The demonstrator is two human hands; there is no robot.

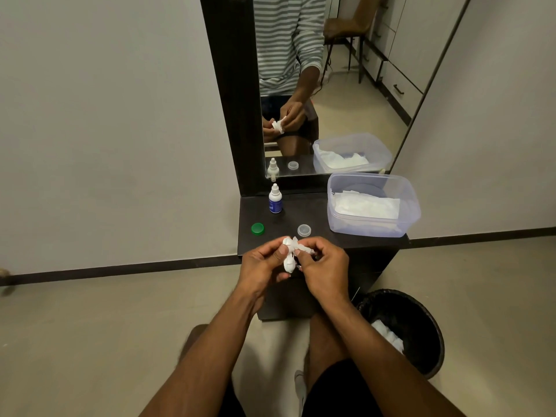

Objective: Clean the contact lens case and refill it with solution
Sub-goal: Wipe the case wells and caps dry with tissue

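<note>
My left hand [263,263] and my right hand [323,266] meet over the front edge of the dark dresser top [319,218]. Between them sits the white contact lens case [289,260], wrapped partly in a white tissue [296,245]. Left fingers pinch the case; right fingers press the tissue against it. Most of the case is hidden by fingers. A green cap [257,229] and a clear cap [304,230] lie loose on the top. The small solution bottle [275,198], white with a blue label, stands upright at the back left.
A clear plastic tub [412,212] holding white tissues stands at the right of the dresser top. A black bin [421,335] with used tissues sits on the floor at the right. A tall mirror [346,100] rises behind the dresser.
</note>
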